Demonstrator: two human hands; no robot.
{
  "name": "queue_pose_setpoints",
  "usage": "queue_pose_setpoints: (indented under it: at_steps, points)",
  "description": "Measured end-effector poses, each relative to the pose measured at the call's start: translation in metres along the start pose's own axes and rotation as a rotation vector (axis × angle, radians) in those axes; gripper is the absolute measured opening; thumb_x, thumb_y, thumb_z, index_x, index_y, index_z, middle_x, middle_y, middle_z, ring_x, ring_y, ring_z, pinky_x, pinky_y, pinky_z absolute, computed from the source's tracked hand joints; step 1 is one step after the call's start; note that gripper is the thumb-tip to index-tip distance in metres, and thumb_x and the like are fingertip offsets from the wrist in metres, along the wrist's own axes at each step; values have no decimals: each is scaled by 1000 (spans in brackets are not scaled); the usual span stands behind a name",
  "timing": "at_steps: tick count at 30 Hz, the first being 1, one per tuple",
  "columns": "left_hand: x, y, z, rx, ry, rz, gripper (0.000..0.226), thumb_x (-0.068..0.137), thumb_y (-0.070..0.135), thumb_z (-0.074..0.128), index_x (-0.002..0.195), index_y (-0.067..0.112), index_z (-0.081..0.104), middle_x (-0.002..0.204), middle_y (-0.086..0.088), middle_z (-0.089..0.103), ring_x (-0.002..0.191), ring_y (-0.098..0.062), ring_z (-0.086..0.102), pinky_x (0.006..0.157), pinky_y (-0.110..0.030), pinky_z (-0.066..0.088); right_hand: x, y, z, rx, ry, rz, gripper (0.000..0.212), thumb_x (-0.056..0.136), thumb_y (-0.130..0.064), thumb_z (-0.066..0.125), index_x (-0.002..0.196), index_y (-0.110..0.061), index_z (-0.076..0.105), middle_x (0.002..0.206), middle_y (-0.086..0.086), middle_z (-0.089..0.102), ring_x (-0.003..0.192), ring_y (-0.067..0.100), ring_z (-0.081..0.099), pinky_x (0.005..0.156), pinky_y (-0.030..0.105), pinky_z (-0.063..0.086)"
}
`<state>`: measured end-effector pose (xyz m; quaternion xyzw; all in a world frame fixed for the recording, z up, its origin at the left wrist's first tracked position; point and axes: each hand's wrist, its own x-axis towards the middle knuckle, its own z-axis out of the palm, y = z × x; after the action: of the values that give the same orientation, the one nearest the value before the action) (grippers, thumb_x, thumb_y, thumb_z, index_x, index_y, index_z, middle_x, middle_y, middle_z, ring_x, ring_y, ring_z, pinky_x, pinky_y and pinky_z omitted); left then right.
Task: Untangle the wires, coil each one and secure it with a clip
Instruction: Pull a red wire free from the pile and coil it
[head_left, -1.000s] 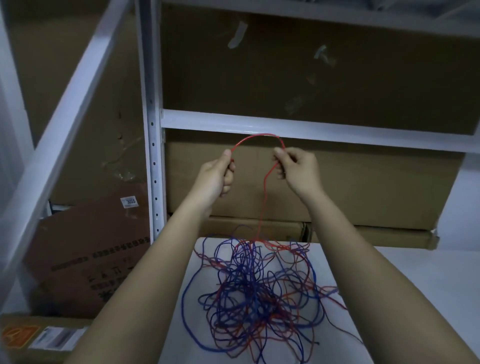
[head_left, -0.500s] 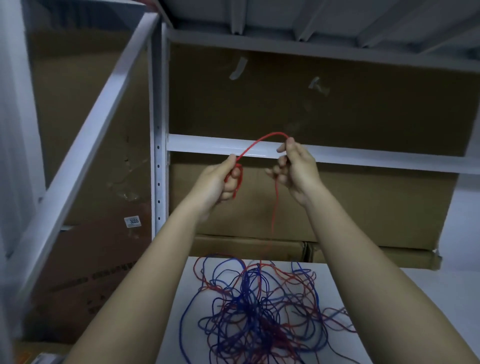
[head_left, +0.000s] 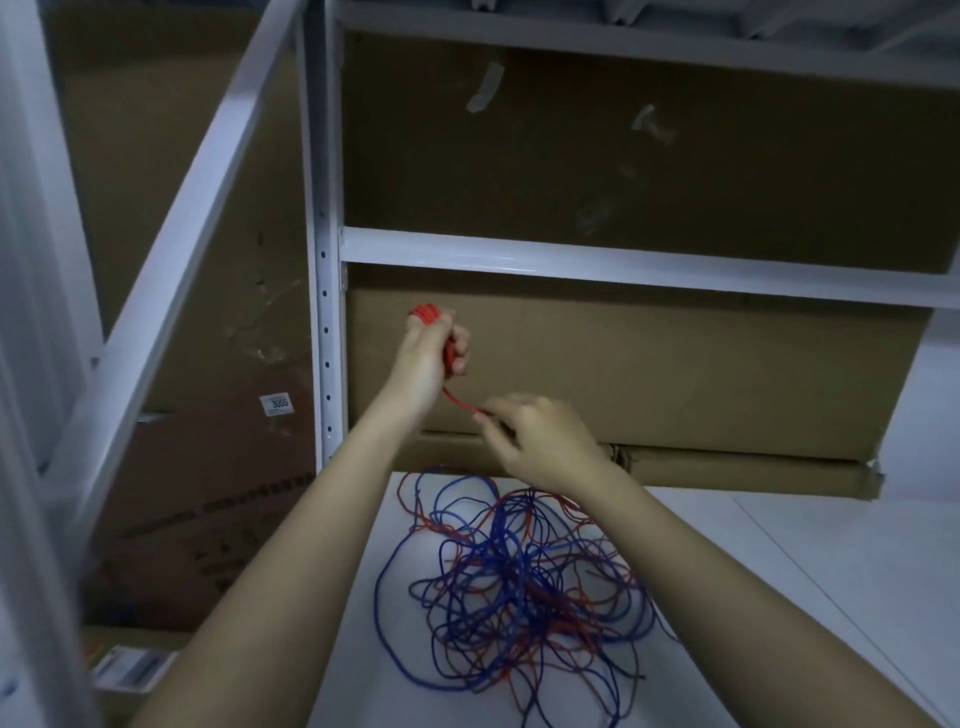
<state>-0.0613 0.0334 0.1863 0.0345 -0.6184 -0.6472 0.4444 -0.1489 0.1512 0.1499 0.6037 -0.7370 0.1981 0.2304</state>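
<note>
Tangle (head_left: 519, 587) of blue and red wires lies on white table (head_left: 779, 597), nearest. Above it, right hand (head_left: 545, 441) pinches red wire (head_left: 460, 401) at fingertips. Wire runs up-left to left hand (head_left: 428, 358), raised higher, fingers curled round red coil (head_left: 427, 314) wound over them. Hands apart, wire between. Behind: white shelf frame (head_left: 324, 260), cardboard boxes (head_left: 649, 374).

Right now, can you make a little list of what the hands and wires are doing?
left hand: holds a red coil wound round its fingers
right hand: pinches the red wire running from the coil
tangle: blue and red wires in a heap on the white table
clip: none seen
behind: white rack with cardboard
</note>
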Motion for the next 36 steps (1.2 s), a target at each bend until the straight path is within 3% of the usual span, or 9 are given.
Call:
queue_pose_setpoints:
  at_steps: [4, 7, 10, 14, 18, 22, 26, 31, 36]
  points:
    - [-11, -12, -7, 459, -72, 79, 10, 105, 23, 30, 105, 17, 37, 77, 3, 50, 66, -13, 49, 75, -32, 42, -10, -2, 8, 403, -96, 180, 18, 96, -23, 53, 90, -15, 67, 64, 2, 58, 51, 7, 44, 50, 25, 31]
    - [-20, -18, -8, 705, -91, 60, 29, 103, 33, 30, 117, 8, 33, 94, -4, 59, 84, -21, 59, 80, -41, 47, -18, -3, 9, 608, -223, 270, 20, 97, -22, 54, 80, -16, 62, 59, 1, 62, 43, 0, 46, 49, 18, 35]
    - [-27, -29, -18, 1023, -130, 72, 24, 103, 35, 31, 106, 12, 31, 79, -5, 53, 70, -28, 57, 55, -35, 38, -27, 1, 9, 644, -324, 321, 24, 98, -24, 52, 76, -18, 61, 56, -3, 57, 42, 1, 42, 46, 16, 32]
    - [-33, -44, -30, 1156, -316, -57, 18, 103, 31, 35, 91, 17, 36, 76, 0, 45, 69, -20, 50, 57, -33, 31, -33, 12, 12, 610, -224, 314, 19, 97, -23, 53, 86, -15, 67, 57, -6, 44, 45, 1, 35, 49, 19, 26]
    - [-48, -55, -27, 992, -390, -134, 39, 102, 46, 28, 81, 19, 47, 71, 2, 48, 67, -14, 47, 59, -29, 33, -24, 19, 18, 535, -119, 252, 16, 97, -22, 55, 95, -14, 69, 63, -7, 53, 53, -1, 44, 52, 16, 31]
    - [-55, -61, -30, 751, -416, -242, 53, 95, 55, 36, 76, 13, 61, 56, 2, 44, 50, -10, 40, 55, -27, 32, -23, 35, 32, 727, -48, 325, 15, 88, -24, 67, 85, -11, 70, 75, 13, 62, 65, 7, 50, 62, 22, 39]
    - [-52, -69, -25, 408, -423, -381, 45, 99, 42, 41, 66, 14, 52, 46, 3, 32, 42, -11, 23, 44, -23, 19, -26, 39, 55, 868, -23, 330, 21, 93, -26, 58, 75, -32, 68, 58, -8, 57, 53, 1, 49, 57, 16, 40]
    - [-43, -84, -20, -199, -207, -463, 48, 98, 40, 36, 55, 21, 46, 41, 6, 22, 35, -7, 14, 42, -25, 7, -33, 46, 80, 954, 78, 367, 21, 99, -28, 47, 88, -36, 63, 61, -10, 57, 58, 8, 50, 62, 28, 45]
    - [-37, -100, -19, -527, -2, -422, 45, 103, 42, 29, 68, 17, 43, 39, 9, 26, 33, -4, 19, 39, -20, 16, -45, 53, 108, 713, -170, 335, 23, 105, -24, 35, 101, -30, 57, 61, -3, 45, 50, 12, 34, 52, 23, 30]
